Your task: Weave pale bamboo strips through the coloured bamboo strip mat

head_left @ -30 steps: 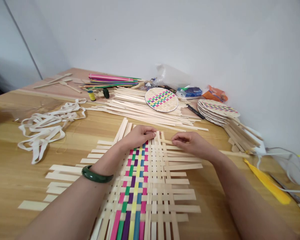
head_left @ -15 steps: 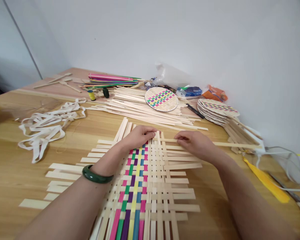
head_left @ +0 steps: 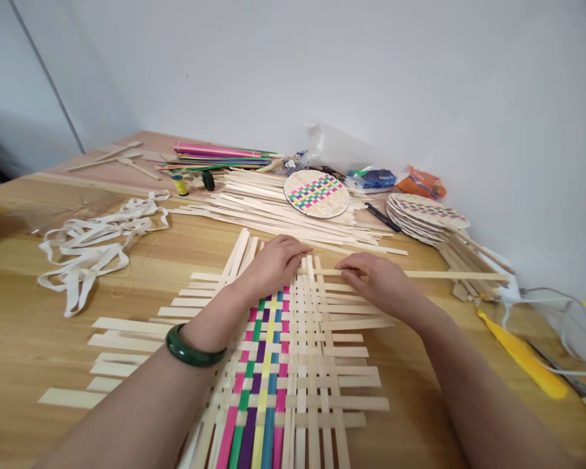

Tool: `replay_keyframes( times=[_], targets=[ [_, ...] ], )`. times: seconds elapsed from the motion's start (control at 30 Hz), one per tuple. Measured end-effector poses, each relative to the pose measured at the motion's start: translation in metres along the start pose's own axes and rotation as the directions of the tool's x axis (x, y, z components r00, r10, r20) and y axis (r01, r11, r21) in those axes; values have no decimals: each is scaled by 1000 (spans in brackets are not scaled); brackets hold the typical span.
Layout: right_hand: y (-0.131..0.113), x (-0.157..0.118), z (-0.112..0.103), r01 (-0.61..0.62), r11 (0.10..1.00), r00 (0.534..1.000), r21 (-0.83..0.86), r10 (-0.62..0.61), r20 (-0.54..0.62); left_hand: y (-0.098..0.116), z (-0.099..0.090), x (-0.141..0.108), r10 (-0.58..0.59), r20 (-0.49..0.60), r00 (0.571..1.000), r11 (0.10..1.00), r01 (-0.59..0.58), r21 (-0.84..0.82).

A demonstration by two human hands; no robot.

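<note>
A woven mat of pale strips (head_left: 297,339), with pink, green, purple, yellow and blue strips running lengthwise, lies in front of me, its strip ends loose on all sides. My left hand (head_left: 276,264), below a dark green bangle (head_left: 193,348), bends over the mat's far edge; its fingers are closed near the upright strip ends, and what they grip is hidden. To the right, my right hand (head_left: 368,277) pinches a long pale strip (head_left: 454,275) that lies crosswise at the far edge and reaches out past the hand.
White ribbon (head_left: 85,251) lies tangled at left. Behind the mat are loose pale strips (head_left: 244,212), a round woven piece (head_left: 317,194), a yellow spool (head_left: 180,185) and coloured strips (head_left: 219,153). At right sit stacked round pieces (head_left: 420,218), a yellow tassel (head_left: 522,355) and cables.
My left hand has moved slightly up and its fingers reach further over the far edge. My right hand and the long strip have shifted a little to the left.
</note>
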State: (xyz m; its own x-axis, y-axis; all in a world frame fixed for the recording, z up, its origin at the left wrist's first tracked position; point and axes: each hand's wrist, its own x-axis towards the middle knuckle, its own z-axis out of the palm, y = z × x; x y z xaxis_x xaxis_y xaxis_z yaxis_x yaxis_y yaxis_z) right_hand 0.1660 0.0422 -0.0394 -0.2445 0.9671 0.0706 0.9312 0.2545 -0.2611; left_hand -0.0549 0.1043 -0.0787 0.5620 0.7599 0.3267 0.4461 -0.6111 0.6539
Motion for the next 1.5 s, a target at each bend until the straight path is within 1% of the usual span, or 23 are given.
replay_keyframes(
  times=[0.07,0.13,0.2,0.37,0.43,0.5,0.6,0.67,0.73,0.93,1.03,1.17,1.27,1.33,1.43,1.5],
  targets=[
    [-2,0,-1,-12,1000,999,-23,13,33,-2,-1,1,-53,42,998,998,51,34],
    [-3,-1,-3,-22,998,997,-55,26,70,-5,-1,1,-99,72,992,995,99,11],
    [-3,-1,-3,-20,996,995,-90,29,93,-7,-2,2,-121,81,989,992,123,-27],
    [-5,-3,-6,37,983,995,-178,-20,93,-7,-1,1,-134,93,987,988,141,-69],
    [-9,-3,-8,51,983,996,-176,-36,86,-7,-1,1,-161,77,984,977,170,-129],
    [-14,-3,-8,47,985,996,-168,-33,80,-7,-2,0,-213,79,974,949,225,-221],
    [-19,-3,-6,36,982,996,-187,-20,86,-8,-6,0,-295,145,944,878,328,-349],
    [-20,-2,-4,37,981,995,-191,-19,96,-8,-10,0,-328,194,925,821,381,-425],
    [-19,-2,-4,29,984,995,-176,-11,101,-8,-15,0,-339,228,913,780,408,-474],
    [-19,-1,-5,-37,995,991,-96,49,121,-11,-23,-1,-246,278,929,794,357,-492],
    [-19,0,-5,-59,994,987,-94,72,141,-16,-22,0,-198,303,932,757,342,-558],
    [-17,2,-2,-52,996,984,-76,64,165,-20,-20,0,-122,294,948,701,292,-651],
    [-15,2,-1,-53,998,986,-23,56,157,-22,-20,0,-116,285,952,687,284,-669],
    [-14,1,-2,-53,999,990,1,52,134,-22,-20,0,-122,274,954,693,279,-665],
    [-13,-1,-5,-40,999,994,-3,40,97,-19,-19,0,-144,251,957,726,275,-630],
    [-13,-2,-7,-32,999,996,-38,35,83,-16,-18,0,-160,233,959,757,271,-595]
  ],
)
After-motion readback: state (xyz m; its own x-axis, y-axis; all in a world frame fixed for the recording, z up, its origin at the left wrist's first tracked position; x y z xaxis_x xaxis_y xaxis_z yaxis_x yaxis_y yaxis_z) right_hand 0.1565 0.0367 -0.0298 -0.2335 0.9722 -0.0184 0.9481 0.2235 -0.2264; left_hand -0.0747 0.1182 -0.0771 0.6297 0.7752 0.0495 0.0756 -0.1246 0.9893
